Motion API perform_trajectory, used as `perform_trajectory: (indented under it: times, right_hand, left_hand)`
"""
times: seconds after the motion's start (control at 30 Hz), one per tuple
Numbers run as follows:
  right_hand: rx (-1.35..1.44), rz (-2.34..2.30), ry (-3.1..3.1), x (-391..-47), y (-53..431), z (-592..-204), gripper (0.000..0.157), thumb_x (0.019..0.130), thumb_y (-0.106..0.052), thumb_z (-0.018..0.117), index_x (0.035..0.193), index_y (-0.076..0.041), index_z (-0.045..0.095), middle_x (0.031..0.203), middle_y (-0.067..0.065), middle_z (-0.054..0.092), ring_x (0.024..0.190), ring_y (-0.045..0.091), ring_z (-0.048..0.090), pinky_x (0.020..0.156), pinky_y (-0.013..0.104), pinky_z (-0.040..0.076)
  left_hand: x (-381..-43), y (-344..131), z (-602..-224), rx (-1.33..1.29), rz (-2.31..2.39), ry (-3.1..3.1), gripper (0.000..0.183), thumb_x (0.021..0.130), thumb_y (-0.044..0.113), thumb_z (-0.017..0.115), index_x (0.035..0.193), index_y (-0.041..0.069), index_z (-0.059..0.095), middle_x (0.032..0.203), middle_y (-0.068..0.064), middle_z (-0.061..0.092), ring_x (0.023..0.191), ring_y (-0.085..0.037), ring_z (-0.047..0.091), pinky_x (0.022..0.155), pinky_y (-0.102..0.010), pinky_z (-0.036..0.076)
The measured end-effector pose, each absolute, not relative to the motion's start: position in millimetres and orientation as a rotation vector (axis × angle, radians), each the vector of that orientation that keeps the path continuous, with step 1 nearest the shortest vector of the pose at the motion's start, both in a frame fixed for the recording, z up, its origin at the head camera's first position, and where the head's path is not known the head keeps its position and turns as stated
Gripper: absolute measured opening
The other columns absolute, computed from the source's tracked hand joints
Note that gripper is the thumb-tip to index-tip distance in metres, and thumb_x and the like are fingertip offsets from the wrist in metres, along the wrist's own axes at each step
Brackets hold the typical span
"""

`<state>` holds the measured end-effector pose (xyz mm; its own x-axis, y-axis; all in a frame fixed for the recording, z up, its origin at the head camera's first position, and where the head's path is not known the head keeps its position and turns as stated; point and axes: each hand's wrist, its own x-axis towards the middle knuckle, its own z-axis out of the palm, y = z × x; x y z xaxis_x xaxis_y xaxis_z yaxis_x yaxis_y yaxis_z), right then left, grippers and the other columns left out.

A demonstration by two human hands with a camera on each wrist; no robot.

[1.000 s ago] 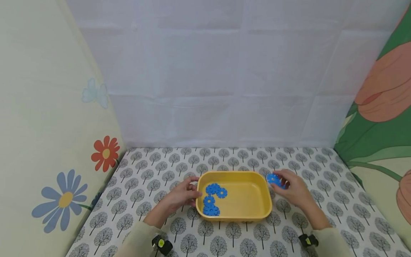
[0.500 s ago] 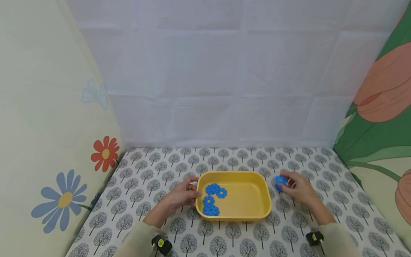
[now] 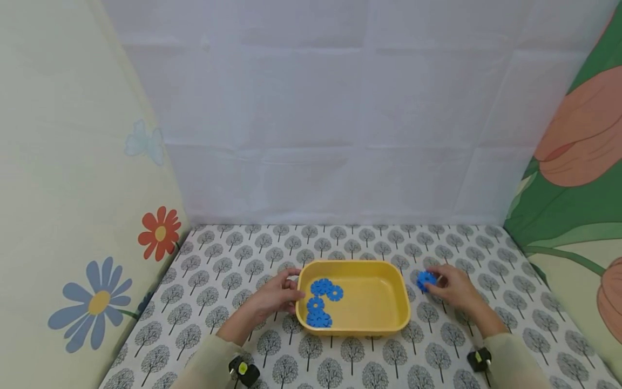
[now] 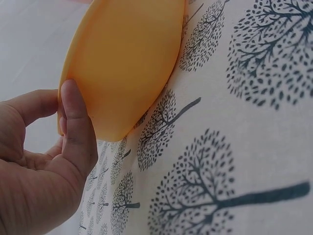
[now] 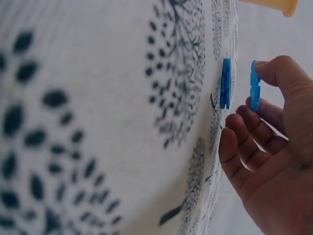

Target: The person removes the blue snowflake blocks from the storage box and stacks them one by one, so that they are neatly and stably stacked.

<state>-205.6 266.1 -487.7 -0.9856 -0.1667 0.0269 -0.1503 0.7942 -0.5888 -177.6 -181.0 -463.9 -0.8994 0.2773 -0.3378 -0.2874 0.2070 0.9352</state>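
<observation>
My left hand (image 3: 272, 297) holds the left end of a shallow yellow tray (image 3: 374, 326). In the left wrist view its thumb lies over the tray's rim (image 4: 62, 78), with the other fingers on the outer side. Several blue flower-shaped discs (image 3: 316, 305) lie at the left inside the tray. To the tray's right, my right hand (image 3: 454, 292) pinches a blue flower-shaped disc (image 5: 255, 87) between thumb and index finger, held edge-on to the wrist camera. A small stack of blue discs (image 5: 225, 84) rests on the cloth just beneath it, with a gap between.
A white cloth (image 3: 272, 346) printed with dark trees covers the table. Behind it hangs a white sheet (image 3: 311, 135). Flower-printed panels stand at the left (image 3: 63, 189) and right (image 3: 573, 232). The tray's corner (image 5: 281, 6) shows at the top of the right wrist view.
My right hand has moved right, away from the tray's edge, and is now over the small stack of discs, still pinching a disc. The left hand and tray stay put.
</observation>
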Motion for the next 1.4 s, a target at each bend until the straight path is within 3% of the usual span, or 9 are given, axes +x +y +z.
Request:
perform_trajectory:
  times: [0.43,1.4]
  right_hand:
    - [-0.142,-0.856,2.9,-209.1,262.6,-488.7,0.04,0.088,-0.018,0.077,0.123,-0.001,0.066,0.11,0.014,0.062,0.088,0.022,0.057,0.076,0.038,0.054]
    - [-0.345,-0.859,2.898,-208.1,266.3,-490.2,0.04,0.087,-0.015,0.078,0.119,0.006,0.065,0.102,0.013,0.06,0.085,0.022,0.056,0.072,0.039,0.054]
  left_hand:
    - [-177.9,-180.6,-465.9,-0.012,1.736,2.065,0.064,0.092,0.007,0.07,0.148,0.004,0.039,0.095,-0.009,0.052,0.073,-0.019,0.061,0.064,-0.03,0.058]
    - [-177.4,-180.5,-464.6,-0.006,1.727,2.062,0.064,0.093,0.009,0.07,0.148,0.005,0.039,0.095,-0.009,0.053,0.074,-0.019,0.061,0.065,-0.03,0.058]
